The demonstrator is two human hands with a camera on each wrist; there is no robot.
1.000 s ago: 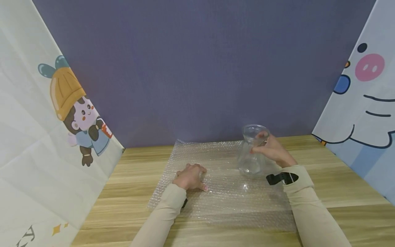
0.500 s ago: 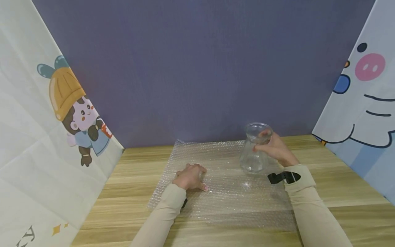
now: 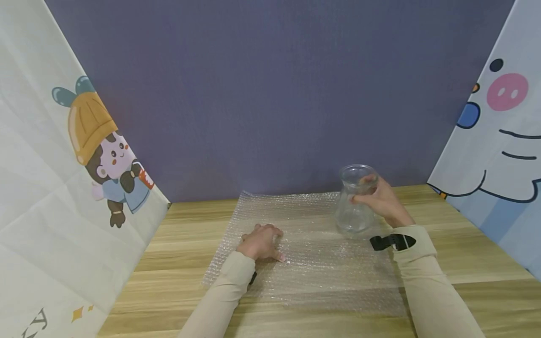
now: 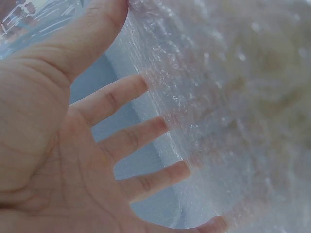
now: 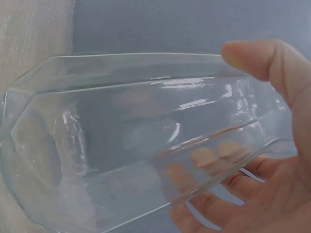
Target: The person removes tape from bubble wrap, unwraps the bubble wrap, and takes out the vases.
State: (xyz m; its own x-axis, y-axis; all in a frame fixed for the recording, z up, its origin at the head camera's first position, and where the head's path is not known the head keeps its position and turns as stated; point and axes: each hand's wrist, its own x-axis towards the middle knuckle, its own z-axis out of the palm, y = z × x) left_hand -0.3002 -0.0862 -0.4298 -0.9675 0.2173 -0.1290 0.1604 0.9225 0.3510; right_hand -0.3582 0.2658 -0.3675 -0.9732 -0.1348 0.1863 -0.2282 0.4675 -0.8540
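My right hand (image 3: 382,199) grips a clear glass vase (image 3: 354,216) at its narrow neck, below the flared rim. The vase is upright, over the right back part of a sheet of bubble wrap (image 3: 313,281); whether its base touches the sheet I cannot tell. In the right wrist view the vase (image 5: 121,126) shows flat facets, with the thumb on one side and fingers on the other. My left hand (image 3: 261,241) rests on the left part of the bubble wrap, fingers spread. The left wrist view shows its fingertips touching the bubble wrap (image 4: 243,97).
The wrap lies on a wood-grain table (image 3: 177,249). A dark purple-grey panel (image 3: 270,103) stands along the back. Printed white sheets flank the table, one with a cartoon child (image 3: 114,155) on the left and one with a pig snout (image 3: 507,91) on the right.
My right hand has moved the vase slightly to the right and away from me. The left hand and the bubble wrap have stayed in place.
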